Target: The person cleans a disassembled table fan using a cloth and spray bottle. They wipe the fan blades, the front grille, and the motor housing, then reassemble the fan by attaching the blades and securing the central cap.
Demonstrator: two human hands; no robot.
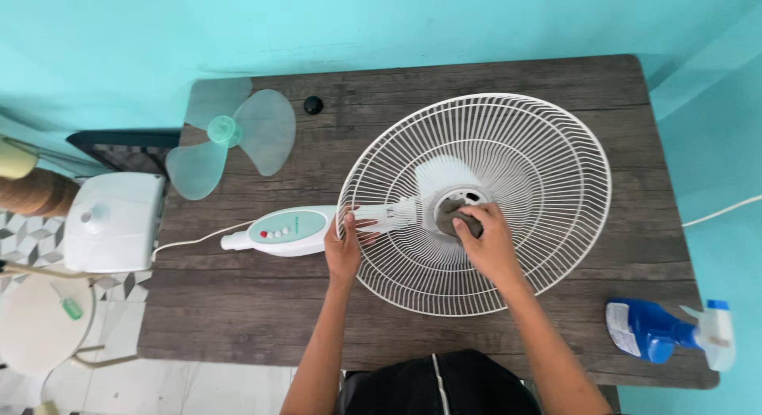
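A white wire fan guard (548, 193) lies flat on the dark wooden table (238, 320), still joined to the fan's neck and its pale green control panel (286, 228). My left hand (343, 248) grips the guard's left rim beside the neck. My right hand (486, 240) presses a grey-brown cloth (464, 220) into the round hub at the guard's centre. A translucent green three-blade fan propeller (234, 137) rests at the table's back left corner, apart from both hands.
A small black cap (313, 105) sits near the table's back edge. A blue spray bottle with a white trigger (667, 332) lies at the front right corner. A white fan base (111, 220) stands off the left edge, its cord running to the neck. Turquoise walls surround the table.
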